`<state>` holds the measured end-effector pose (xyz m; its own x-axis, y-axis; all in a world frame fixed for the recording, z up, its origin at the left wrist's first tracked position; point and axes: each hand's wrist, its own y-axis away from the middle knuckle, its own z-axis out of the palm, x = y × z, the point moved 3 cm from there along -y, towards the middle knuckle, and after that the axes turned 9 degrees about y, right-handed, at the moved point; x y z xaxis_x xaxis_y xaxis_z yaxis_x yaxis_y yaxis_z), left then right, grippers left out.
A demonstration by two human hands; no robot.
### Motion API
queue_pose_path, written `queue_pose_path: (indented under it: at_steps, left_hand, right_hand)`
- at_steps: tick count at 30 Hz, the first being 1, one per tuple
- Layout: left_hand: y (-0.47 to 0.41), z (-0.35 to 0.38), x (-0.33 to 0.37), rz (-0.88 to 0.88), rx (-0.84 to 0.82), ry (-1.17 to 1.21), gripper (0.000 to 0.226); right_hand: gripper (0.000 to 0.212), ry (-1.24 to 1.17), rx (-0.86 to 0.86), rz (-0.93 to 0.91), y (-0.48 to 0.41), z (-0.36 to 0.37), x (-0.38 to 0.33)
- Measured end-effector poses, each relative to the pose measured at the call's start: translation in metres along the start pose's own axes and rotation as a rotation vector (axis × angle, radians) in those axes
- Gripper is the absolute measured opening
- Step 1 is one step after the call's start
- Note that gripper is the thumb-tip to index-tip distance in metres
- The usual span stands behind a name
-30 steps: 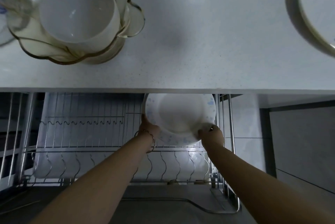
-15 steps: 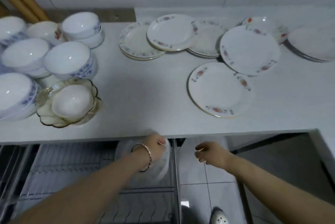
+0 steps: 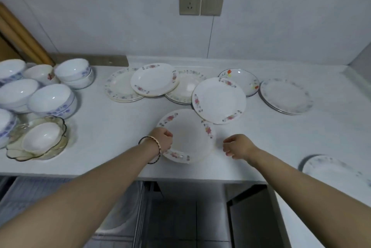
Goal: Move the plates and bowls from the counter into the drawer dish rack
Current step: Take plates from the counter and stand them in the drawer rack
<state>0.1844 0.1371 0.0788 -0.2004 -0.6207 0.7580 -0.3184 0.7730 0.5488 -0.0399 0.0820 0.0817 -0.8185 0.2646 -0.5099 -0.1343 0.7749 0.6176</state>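
Below, the drawer rack (image 3: 140, 203) is mostly hidden; left hand (image 3: 163, 139) clamps the floral plate (image 3: 189, 134), right hand's (image 3: 236, 146) fingers curl loosely, empty.

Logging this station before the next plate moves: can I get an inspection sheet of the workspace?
Surface: white counter, crowded with dishes.
Job's things: nearest plate near the front edge; other plates overlapping behind; bowls stacked left; drawer dish rack open below.
Clutter: nothing seen.
Hands: left hand grips the nearest plate's left rim; right hand loosely curled, apart from it on the right.
Cables: nothing seen.
Surroundings: tiled wall, wall socket, brown poles far left.
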Motion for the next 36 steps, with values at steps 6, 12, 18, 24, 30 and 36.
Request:
queue_pose_path:
  at_steps: [6, 12, 18, 24, 30, 36]
  left_hand:
    - [-0.053, 0.020, 0.031, -0.017, 0.043, 0.014, 0.019]
    - [-0.134, 0.050, 0.075, -0.016, 0.045, -0.047, 0.030]
    - [-0.216, 0.081, 0.077, -0.154, 0.011, 0.000, 0.050]
    - [-0.215, 0.078, 0.090, -0.103, 0.067, 0.018, 0.034]
    - [-0.182, 0.058, 0.081, -0.047, 0.041, 0.143, 0.017]
    - [-0.080, 0.018, 0.040, -0.040, 0.171, 0.249, 0.028]
  right_hand:
    - [0.034, -0.023, 0.113, 0.034, -0.051, -0.037, 0.006]
    - [0.049, -0.063, 0.257, 0.127, -0.126, -0.074, -0.002]
    - [0.059, -0.371, 0.249, 0.289, -0.187, -0.091, 0.003]
    - [0.028, -0.457, 0.301, 0.290, -0.195, -0.094, 0.011]
    - [0.031, -0.406, 0.333, 0.148, -0.152, -0.100, 0.007]
    - [0.013, -0.272, 0.256, -0.080, -0.062, -0.068, -0.005]
